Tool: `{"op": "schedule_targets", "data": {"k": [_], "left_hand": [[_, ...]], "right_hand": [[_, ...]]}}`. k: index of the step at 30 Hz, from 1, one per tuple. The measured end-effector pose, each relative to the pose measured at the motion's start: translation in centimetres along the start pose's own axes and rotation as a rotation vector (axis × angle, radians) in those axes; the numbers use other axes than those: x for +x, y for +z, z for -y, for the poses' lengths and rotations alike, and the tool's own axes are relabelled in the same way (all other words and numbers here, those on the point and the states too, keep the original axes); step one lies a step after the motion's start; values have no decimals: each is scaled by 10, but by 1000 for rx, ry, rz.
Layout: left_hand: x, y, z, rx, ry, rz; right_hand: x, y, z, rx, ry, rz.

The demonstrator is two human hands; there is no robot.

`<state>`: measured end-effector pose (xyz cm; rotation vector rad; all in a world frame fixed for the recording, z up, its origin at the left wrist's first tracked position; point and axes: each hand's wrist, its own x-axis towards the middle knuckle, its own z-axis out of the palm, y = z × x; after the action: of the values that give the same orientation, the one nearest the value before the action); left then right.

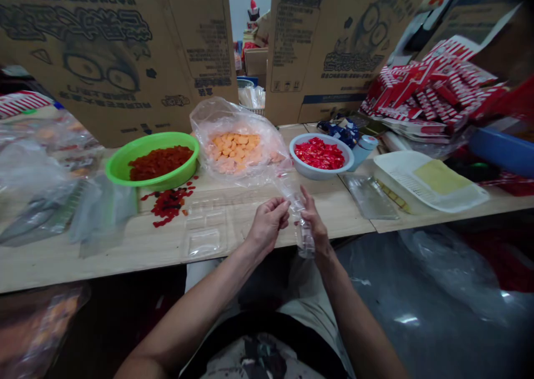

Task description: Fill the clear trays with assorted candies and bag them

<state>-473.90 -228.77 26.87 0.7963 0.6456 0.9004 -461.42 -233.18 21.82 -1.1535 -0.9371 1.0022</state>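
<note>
Both my hands meet at the table's front edge around a clear plastic tray held on edge. My left hand pinches its upper part with closed fingers. My right hand grips its right side, fingers wrapped along it. Just left of my hands, another clear compartment tray lies flat on the wooden table. Behind them sit a green bowl of dark red sweets, an open plastic bag of orange sweets, and a white bowl of red wrapped sweets.
Loose red sweets are scattered in front of the green bowl. Clear bags pile up at the left. A white basket with a yellow sheet and stacked red-and-white cartons lie right. Cardboard boxes wall the back.
</note>
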Motion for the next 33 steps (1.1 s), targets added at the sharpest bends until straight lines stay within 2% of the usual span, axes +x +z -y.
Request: {"op": "schedule_targets", "data": {"k": [2,4,7,9,12,14,15,16,18,20,22,24,27,30,33], "left_hand": [[14,-3,8,-4,-44,-12],[27,-11,15,54,-86,-44],[44,-28,22,299,-164,-129],[50,-38,21,578,-150,-188],[43,-53,11,1148,76,-270],[26,-65,0,1522,215,-318],[15,-72,-6,1678,233,-333],[2,-81,-11,1807,209,-340],[-25,-102,-19,1976,79,-307],[-48,-127,-22,2040,-48,-191],[-63,-150,-21,2052,-85,-42],[-66,-168,-16,2068,-25,49],[-56,-183,-12,2106,100,62],[-42,-187,-13,2104,163,63],[-37,-184,-14,2097,164,73]], "right_hand": [[8,-31,-3,-78,74,-60],[15,-62,-3,-254,86,-153],[26,-104,0,-807,55,-266],[32,-123,-1,-1211,144,-221],[36,-139,-10,-1577,268,-69],[37,-142,-20,-1662,275,-24],[38,-142,-24,-1674,275,-17],[39,-141,-29,-1671,280,-14],[42,-136,-37,-1642,282,-6],[46,-128,-41,-1606,267,4],[51,-118,-42,-1571,243,20],[54,-107,-39,-1536,228,45],[54,-93,-36,-1509,236,98],[52,-91,-36,-1525,247,94],[54,-99,-41,-1559,250,-6]]}}
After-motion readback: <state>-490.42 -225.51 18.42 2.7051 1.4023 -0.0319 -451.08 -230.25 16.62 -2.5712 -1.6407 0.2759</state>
